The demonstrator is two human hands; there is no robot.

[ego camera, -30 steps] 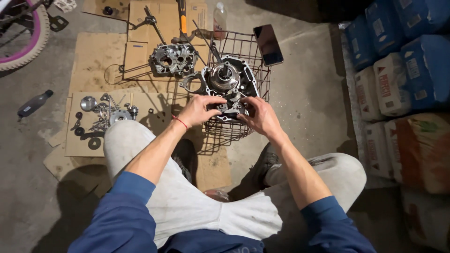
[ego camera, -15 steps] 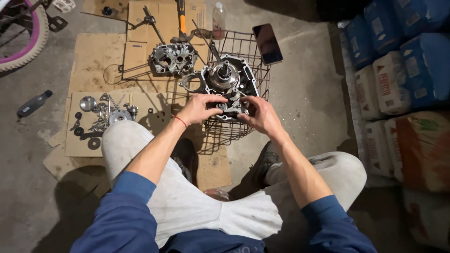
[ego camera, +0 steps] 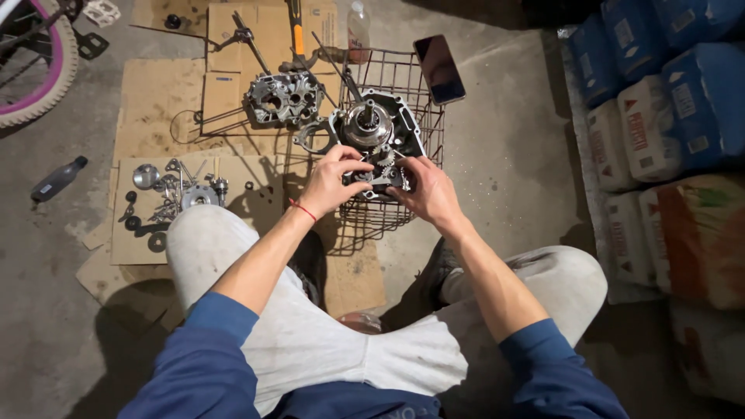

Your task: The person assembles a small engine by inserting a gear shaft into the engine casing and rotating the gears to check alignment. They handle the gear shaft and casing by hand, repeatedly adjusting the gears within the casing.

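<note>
A dark metal engine case half with a round hub and small gears rests on an upturned wire basket. My left hand grips the near left part of the case, fingers curled onto the gears. My right hand holds the near right edge, fingertips on the same gear cluster. Both forearms reach forward over my bent knees.
A second engine case half lies on cardboard to the left. Loose gears and small parts sit on another cardboard sheet. A phone rests on the basket's far corner. Stacked sacks stand to the right, a bicycle wheel at top left, a dark bottle on the floor.
Both hands have stayed on the engine case; the fingers have shifted slightly on the gears. Nothing else has moved.
</note>
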